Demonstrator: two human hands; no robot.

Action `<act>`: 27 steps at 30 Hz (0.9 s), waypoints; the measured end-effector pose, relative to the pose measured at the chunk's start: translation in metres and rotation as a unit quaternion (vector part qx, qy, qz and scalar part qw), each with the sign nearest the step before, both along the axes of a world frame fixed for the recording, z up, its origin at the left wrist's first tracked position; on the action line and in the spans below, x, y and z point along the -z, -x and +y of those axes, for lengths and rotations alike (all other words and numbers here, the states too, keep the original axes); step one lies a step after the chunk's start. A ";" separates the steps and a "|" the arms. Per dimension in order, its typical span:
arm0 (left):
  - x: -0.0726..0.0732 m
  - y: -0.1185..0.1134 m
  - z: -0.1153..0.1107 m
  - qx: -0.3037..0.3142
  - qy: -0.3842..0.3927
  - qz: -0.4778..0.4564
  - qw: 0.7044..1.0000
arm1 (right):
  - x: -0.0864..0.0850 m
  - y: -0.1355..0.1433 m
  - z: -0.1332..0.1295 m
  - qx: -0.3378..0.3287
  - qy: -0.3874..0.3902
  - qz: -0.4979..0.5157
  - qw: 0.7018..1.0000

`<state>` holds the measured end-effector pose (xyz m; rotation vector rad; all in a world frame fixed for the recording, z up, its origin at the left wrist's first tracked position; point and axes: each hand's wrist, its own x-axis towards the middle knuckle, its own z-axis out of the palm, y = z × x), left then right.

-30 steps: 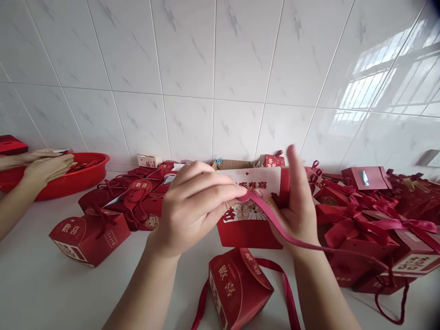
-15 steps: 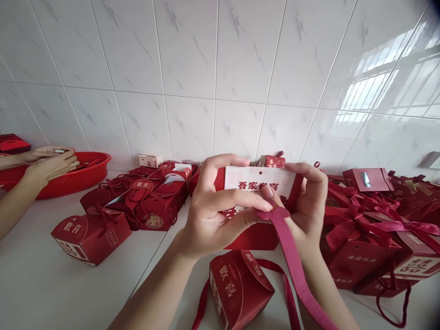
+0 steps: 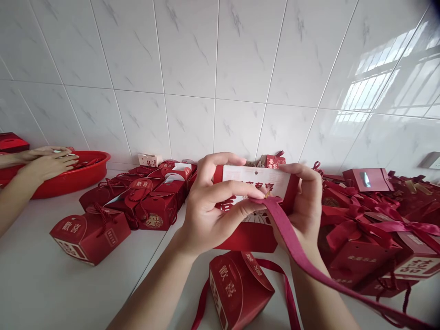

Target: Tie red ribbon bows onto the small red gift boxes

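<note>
In front of me a red gift box (image 3: 245,240) is held up, with a white printed card (image 3: 240,175) on the side toward me. My left hand (image 3: 206,213) pinches a crimson ribbon (image 3: 292,245) between thumb and index finger at the card, its other fingers over the box's top edge. Wrapped around the box's right end is my right hand (image 3: 307,206), its thumb partly hidden behind the ribbon. From the pinch the ribbon trails over my right forearm to the lower right. Below, a closed red box (image 3: 240,291) stands on the counter over another dark red ribbon (image 3: 287,284).
A single red box (image 3: 91,236) sits at left, before a cluster of several more (image 3: 156,206). Bow-tied boxes (image 3: 364,247) crowd the right. At far left, another person's hands (image 3: 44,162) work over a red basin (image 3: 85,172). A tiled wall (image 3: 189,59) closes the back.
The held box and both my hands have shifted slightly left. The ribbon's loose end has swung out to the right. More of the card's lower print shows. The other person's hands have moved slightly.
</note>
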<state>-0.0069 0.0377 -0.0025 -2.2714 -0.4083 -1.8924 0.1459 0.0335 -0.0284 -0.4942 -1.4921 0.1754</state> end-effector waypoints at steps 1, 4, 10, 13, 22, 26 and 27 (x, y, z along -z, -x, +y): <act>-0.001 0.002 -0.001 -0.005 -0.003 0.000 1.000 | 0.001 0.000 0.002 0.014 -0.023 -0.011 1.000; -0.003 0.008 -0.003 -0.047 -0.019 -0.003 0.999 | 0.001 -0.001 0.008 0.059 -0.113 -0.043 0.991; -0.007 0.015 -0.005 -0.125 -0.040 0.018 0.991 | -0.006 0.001 0.006 0.060 -0.181 -0.049 0.980; -0.009 0.015 -0.007 -0.142 -0.038 0.021 0.989 | -0.007 0.000 0.004 0.065 -0.194 -0.061 0.977; -0.008 0.014 -0.008 -0.151 -0.041 -0.005 0.988 | -0.004 -0.002 0.007 0.041 -0.219 -0.092 0.971; -0.007 0.013 -0.006 -0.101 -0.029 -0.036 0.994 | -0.004 -0.002 0.005 0.035 -0.205 -0.098 0.973; -0.007 0.012 -0.006 -0.082 -0.022 -0.018 0.996 | -0.004 -0.002 0.005 0.035 -0.202 -0.096 0.974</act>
